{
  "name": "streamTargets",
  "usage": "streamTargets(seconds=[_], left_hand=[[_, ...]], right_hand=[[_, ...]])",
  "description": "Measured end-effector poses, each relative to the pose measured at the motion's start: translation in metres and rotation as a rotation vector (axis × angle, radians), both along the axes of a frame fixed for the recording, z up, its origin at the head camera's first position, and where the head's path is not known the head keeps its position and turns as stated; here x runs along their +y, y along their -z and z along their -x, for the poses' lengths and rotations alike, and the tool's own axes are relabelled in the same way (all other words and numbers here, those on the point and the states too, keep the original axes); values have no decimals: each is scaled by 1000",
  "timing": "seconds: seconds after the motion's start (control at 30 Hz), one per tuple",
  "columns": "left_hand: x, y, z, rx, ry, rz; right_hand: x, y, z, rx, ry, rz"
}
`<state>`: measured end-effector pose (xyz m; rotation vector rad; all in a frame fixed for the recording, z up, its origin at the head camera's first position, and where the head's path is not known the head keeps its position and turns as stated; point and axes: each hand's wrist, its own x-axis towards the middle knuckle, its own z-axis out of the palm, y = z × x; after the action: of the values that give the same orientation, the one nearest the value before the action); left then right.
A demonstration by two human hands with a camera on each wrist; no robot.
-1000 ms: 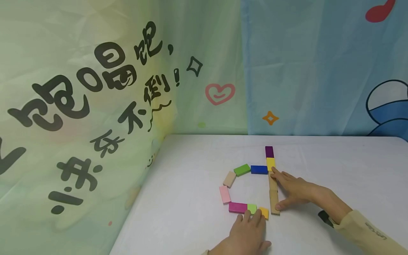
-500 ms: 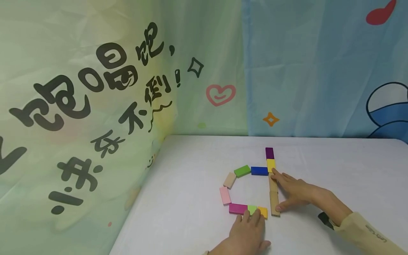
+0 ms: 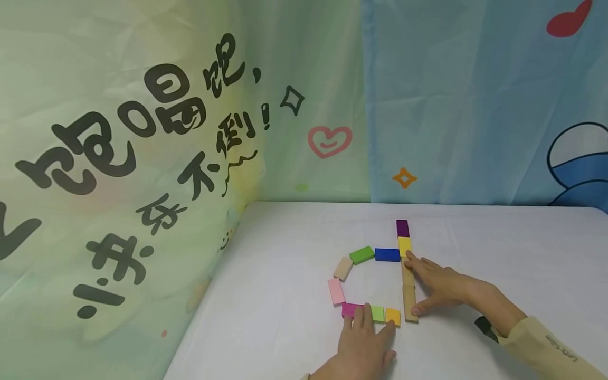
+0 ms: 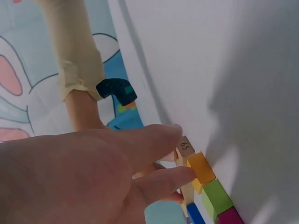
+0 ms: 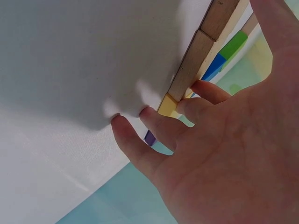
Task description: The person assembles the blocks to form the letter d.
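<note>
In the head view, my left hand (image 3: 363, 343) lies with fingers extended over the magenta block (image 3: 350, 310). One of its fingertips is at the orange block (image 3: 392, 317), with the light green block (image 3: 378, 314) between. Two bare wooden blocks (image 3: 409, 303) lie end to end in a straight column, topped by a yellow block (image 3: 404, 244) and a purple block (image 3: 402, 228). My right hand (image 3: 442, 285) rests along the column's right side, fingers spread, fingertips by the yellow block and thumb at the lower wooden block. The right wrist view shows its fingers loosely bent beside the column.
A curve of blocks bends left from the column: blue (image 3: 387, 255), green (image 3: 362, 255), beige (image 3: 343, 268) and pink (image 3: 336, 292). They lie on a white table (image 3: 280, 274). Printed cloth (image 3: 309, 68) hangs along its left and far edges.
The orange block first closed its gap to the light green block; a thin gap now shows again. My left hand has shifted left over the magenta block. The right hand stays put.
</note>
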<state>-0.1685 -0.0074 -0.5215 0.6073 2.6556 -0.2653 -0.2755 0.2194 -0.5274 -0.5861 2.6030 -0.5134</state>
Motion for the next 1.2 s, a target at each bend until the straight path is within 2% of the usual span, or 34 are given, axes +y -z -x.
streamTargets(seconds=[0.27,0.63,0.93,1.2], left_hand=[[0,-1,0,-11,-17,26],[3,2,0,-15,-9,7],[5,3,-4,29,10,72],[6,2,-8,50,-5,46]], right_hand=[[1,4,1,-3,-1,5],[3,6,2,0,4,-14],[3,6,1,16,-14,3],[2,8,2,26,-12,-6]])
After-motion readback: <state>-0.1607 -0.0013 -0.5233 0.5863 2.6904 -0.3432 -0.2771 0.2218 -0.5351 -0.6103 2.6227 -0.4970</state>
